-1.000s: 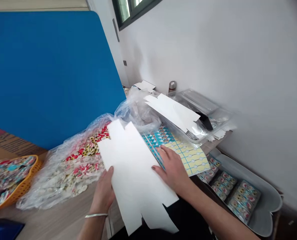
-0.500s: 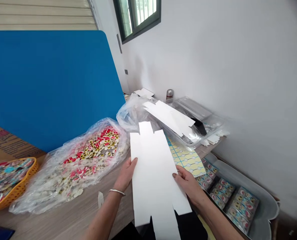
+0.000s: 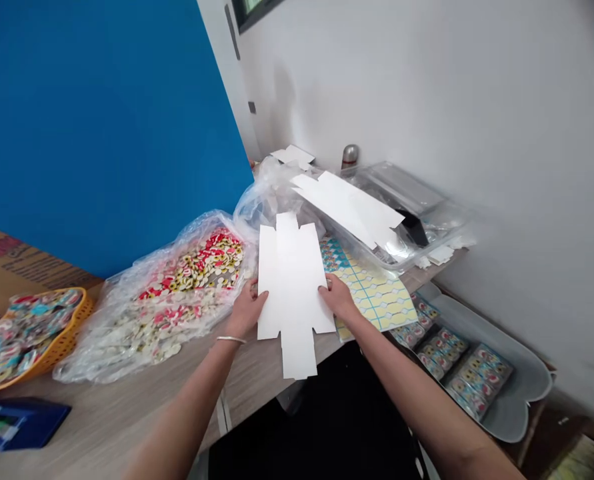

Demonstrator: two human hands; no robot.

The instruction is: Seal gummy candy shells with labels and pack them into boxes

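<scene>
A flat white cardboard box blank [image 3: 291,287] with cut flaps at both ends is held out in front of me, over the table's front edge. My left hand [image 3: 249,305] grips its left side, thumb on top and fingers underneath. On the opposite side my right hand [image 3: 337,297] pinches the right edge in the same way. Beyond the blank, a second white box blank [image 3: 347,207] lies across a clear plastic tray [image 3: 401,263]. Yellow sticker sheets [image 3: 377,293] with blue lines lie just right of the held blank, partly hidden under it.
Left of my hands lies a clear plastic bag [image 3: 127,333] of small red, white and yellow pieces. An orange basket [image 3: 77,333] of wrapped items and a blue tape dispenser [image 3: 31,420] are further left. A grey bin [image 3: 521,400] with packed goods stands lower right. A metal flask [image 3: 349,156] stands near the wall.
The box blank has moved away from my body and now lies lower and flatter above the table. Both hands still hold its sides. My view has tilted downward.
</scene>
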